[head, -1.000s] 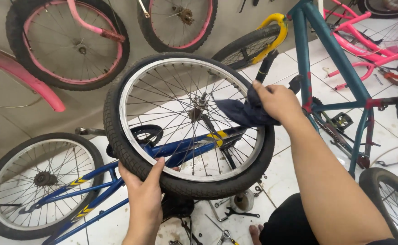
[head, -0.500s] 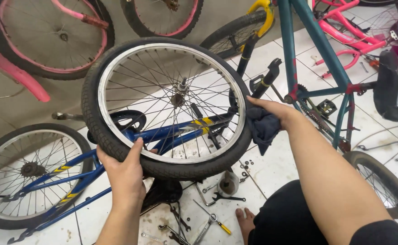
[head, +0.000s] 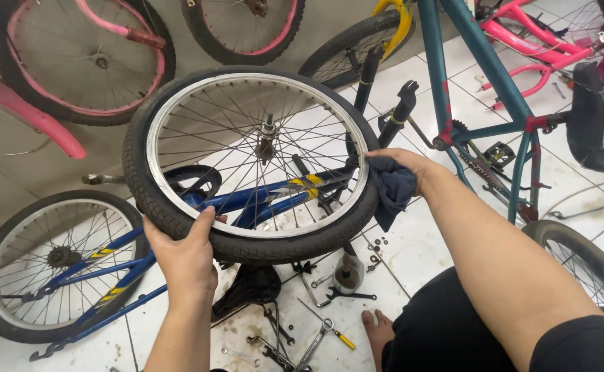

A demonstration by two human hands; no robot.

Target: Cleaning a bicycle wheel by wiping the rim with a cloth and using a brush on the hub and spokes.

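Here, wheel between left hand, right hand

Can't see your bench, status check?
Left hand grips wheel tyre. Right hand presses dark rag on rim. Tools underneath.

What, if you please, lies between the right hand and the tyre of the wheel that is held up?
In the head view, a dark blue rag lies between the right hand and the tyre; the hand presses it against the wheel's right edge.
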